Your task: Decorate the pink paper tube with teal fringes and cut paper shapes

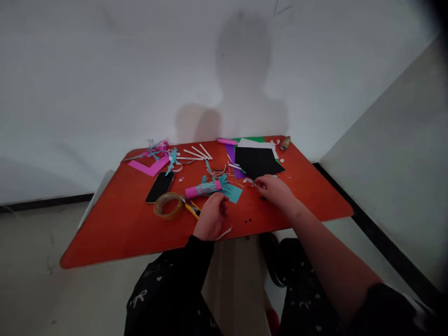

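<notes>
My left hand (211,215) rests at the table's front edge, its fingers curled; what they hold, if anything, is hidden. Just beyond it lies a pink tube (203,189) wrapped with fringed teal paper, beside a flat teal sheet (234,193). My right hand (275,189) is over the right half of the table, thumb and fingertips pinched together at small paper scraps (248,180); what is between the fingertips is too small to make out. A yellow cutter (192,208) is left of my left hand, touching a roll of tape (168,206).
On the red table (115,233) are a black phone (160,187), black paper (258,161) over other sheets, white strips (198,151), a pink roll (227,141), a brown tube (285,143) and pink and teal scraps (159,149). A wall stands behind.
</notes>
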A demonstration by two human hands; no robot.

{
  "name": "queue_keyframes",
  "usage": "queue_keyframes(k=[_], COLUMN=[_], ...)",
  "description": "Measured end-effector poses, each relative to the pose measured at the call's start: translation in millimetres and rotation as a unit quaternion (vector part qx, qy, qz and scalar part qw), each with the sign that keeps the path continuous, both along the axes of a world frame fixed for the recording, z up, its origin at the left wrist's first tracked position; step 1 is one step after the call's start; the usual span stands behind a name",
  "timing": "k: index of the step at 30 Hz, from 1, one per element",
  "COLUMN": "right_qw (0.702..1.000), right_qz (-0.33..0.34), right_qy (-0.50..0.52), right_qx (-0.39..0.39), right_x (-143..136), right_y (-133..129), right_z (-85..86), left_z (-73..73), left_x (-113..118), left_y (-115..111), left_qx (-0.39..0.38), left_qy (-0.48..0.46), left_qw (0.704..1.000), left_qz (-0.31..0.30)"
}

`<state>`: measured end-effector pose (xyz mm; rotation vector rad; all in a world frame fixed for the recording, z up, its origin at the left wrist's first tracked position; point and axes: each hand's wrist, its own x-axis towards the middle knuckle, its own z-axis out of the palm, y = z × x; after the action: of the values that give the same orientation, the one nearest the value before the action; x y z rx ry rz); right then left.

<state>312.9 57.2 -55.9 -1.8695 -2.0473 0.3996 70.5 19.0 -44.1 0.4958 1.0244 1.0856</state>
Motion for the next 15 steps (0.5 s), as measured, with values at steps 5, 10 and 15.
queue_keyframes(k=[5, 10, 15], right_qw=[0.997, 0.985, 0.967], right_qz=[-0.032, -0.054, -0.068], right_qy=[0.066, 0.164, 0.246], right_qx=[0.001, 0.010, 0.009], right_x=[-19, -27, -35], right_y=[17, 27, 25], right_z=[-15.8, -16.7, -15.5], left_z=[-1.6, 4.3, 6.3], left_x=[-3, -8, -11], left_y=[8, 10, 10], left_qx=[-0.005, -0.006, -0.006], left_qy=[-0.010, -0.024, -0.041], left_qw=[1.000, 0.999, 0.999], left_qz=[0.015, 0.021, 0.030])
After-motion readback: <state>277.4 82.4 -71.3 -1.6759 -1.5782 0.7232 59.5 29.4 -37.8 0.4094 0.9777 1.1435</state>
